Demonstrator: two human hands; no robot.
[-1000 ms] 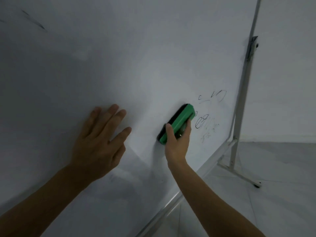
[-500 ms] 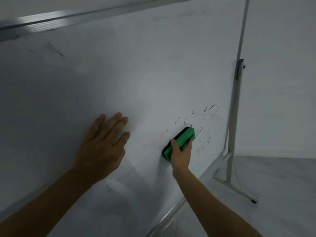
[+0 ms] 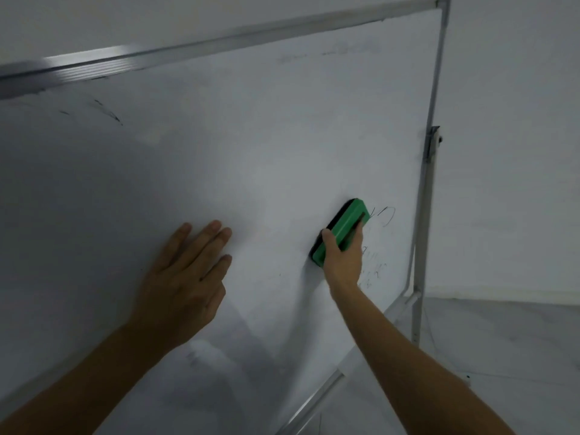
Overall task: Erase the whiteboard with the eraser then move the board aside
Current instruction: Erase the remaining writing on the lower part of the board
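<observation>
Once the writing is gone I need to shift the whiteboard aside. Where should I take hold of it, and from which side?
Probably the upright metal post along the right edge of the whiteboard. It is bare, slim enough to close a grip around, and reachable from the right, where the right hand now holds the eraser. The left hand lies flat on the face, which offers nothing to grasp.

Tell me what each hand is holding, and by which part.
The right hand grips the green eraser around its lower end. The left hand holds nothing; it lies flat on the whiteboard.
</observation>
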